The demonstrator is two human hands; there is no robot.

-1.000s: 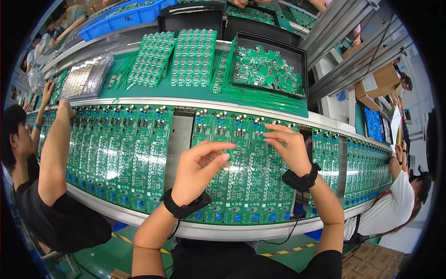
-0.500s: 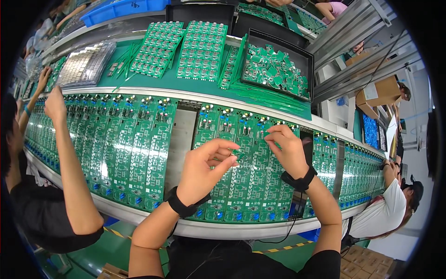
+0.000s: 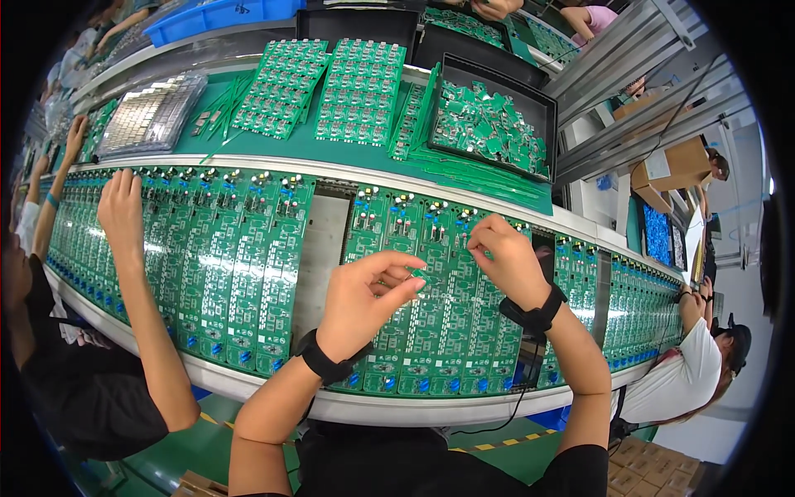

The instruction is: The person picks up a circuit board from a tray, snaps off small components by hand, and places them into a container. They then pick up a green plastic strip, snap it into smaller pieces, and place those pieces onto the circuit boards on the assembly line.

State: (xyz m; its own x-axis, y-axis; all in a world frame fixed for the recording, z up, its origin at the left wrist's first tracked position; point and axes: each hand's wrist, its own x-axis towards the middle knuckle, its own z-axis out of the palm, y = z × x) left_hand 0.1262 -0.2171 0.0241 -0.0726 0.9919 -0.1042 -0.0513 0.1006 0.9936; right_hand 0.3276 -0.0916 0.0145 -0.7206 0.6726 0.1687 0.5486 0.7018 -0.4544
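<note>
Over the long green circuit boards (image 3: pixel 439 331) on the line, my left hand (image 3: pixel 364 298) is closed, thumb and fingertips around a small green circuit board (image 3: pixel 419 272). A black band circles that wrist. Farther right, my right hand (image 3: pixel 509 261) hovers near the component-filled upper ends of the same boards, its thumb and forefinger pinched together. Whatever is between those fingertips is too small to make out. This wrist wears a black band as well.
Beyond the metal rail, a black tray (image 3: pixel 546 124) holds many small green boards. Beside it lie board panels (image 3: pixel 360 91), green strips (image 3: pixel 489 178) and a clear plastic tray (image 3: pixel 153 116). A co-worker's hand (image 3: pixel 122 207) reaches over the line at left; another person (image 3: pixel 696 364) works at right.
My right hand has shifted slightly up and left, its fingers drawing closer together. My left hand stays nearly in place. The left co-worker's near arm has moved right and lower over the boards.
</note>
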